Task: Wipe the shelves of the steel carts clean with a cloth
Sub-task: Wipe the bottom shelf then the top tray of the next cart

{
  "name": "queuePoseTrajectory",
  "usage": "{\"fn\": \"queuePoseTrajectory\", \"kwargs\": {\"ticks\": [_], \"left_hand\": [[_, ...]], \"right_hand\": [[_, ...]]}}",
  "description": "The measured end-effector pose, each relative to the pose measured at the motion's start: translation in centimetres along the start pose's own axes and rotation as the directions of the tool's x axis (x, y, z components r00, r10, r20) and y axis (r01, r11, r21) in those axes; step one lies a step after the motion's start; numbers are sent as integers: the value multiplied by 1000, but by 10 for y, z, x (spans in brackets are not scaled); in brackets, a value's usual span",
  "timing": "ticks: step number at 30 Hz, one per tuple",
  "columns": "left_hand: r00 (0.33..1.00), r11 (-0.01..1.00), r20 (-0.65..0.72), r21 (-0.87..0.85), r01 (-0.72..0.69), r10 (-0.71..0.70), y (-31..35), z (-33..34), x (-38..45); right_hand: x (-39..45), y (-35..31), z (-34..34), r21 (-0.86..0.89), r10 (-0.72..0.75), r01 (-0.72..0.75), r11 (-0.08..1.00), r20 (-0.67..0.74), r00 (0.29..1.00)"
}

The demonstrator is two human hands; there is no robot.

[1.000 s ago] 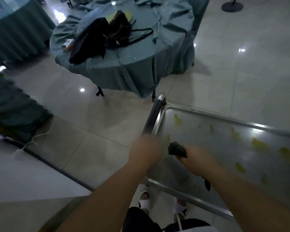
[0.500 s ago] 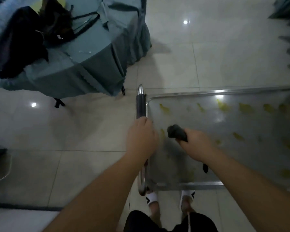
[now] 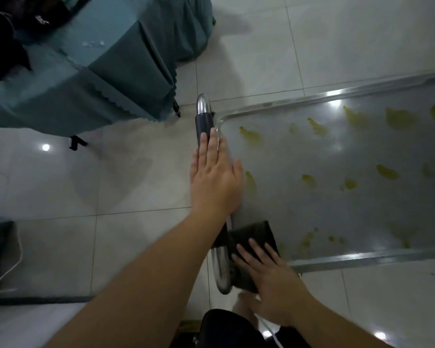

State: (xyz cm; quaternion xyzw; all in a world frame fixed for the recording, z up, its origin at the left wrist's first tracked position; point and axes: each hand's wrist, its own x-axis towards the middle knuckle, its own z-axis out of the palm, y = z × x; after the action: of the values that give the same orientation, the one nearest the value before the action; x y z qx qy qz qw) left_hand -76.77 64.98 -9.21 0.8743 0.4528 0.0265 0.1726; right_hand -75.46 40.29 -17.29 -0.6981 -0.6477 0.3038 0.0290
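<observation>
My left hand (image 3: 215,183) lies flat along the cart's steel push handle with its dark grip sleeve (image 3: 205,123), fingers straight and close together, pointing away from me. Just right of the handle, at the near-left corner of the steel cart's top shelf (image 3: 337,262), my right hand (image 3: 269,275) presses the dark folded cloth (image 3: 255,232) down with straight, slightly spread fingers. The yellow-green smears (image 3: 250,135) lie ahead and to the right of the cloth; the shelf's long axis runs rightward, so I judge the right hand should sweep that way
</observation>
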Motion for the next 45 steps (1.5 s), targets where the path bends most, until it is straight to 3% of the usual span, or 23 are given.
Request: {"fn": "queuePoseTrajectory", "kwargs": {"ticks": [4,8,15,20,23,27,34,37,42,45], "left_hand": [[1000,1000,-5,21,-6,6,1,5,-3],[1000,1000,-15,22,-16,16,1,5,0],[1000,999,-19,43,-10,11,3,6,-1],[999,1000,-43,23,-8,9,3,7,0],[998,998,-58,65,8,-4,7,4,0],[1000,995,-24,94,17,-14,8,1,-2],[999,997,30,75,30,-33,11,-5,-4],[998,996,22,75,55,-57,15,-7,-5],[997,995,27,77,71,-73,19,-9,-7],[997,994,10,85,71,-72,19,-9,-7]], "right_hand": [[1,-1,24,37,69,-66,997,-80,994],[38,19,9,-38,65,-70,997,-128,990],[158,72,-73,-95,49,-63,993,-145,988],[260,122,-143,-70,202,-216,974,-167,965],[283,138,-158,-94,203,-219,971,-158,966],[243,127,-140,-74,177,-189,979,-136,975],[21,73,-17,-112,42,-53,992,-104,994],[-35,79,7,-141,34,-43,989,-64,997],[3,132,-35,-183,-65,51,982,-71,995],[76,165,-89,-189,-23,0,982,-120,992]]}}
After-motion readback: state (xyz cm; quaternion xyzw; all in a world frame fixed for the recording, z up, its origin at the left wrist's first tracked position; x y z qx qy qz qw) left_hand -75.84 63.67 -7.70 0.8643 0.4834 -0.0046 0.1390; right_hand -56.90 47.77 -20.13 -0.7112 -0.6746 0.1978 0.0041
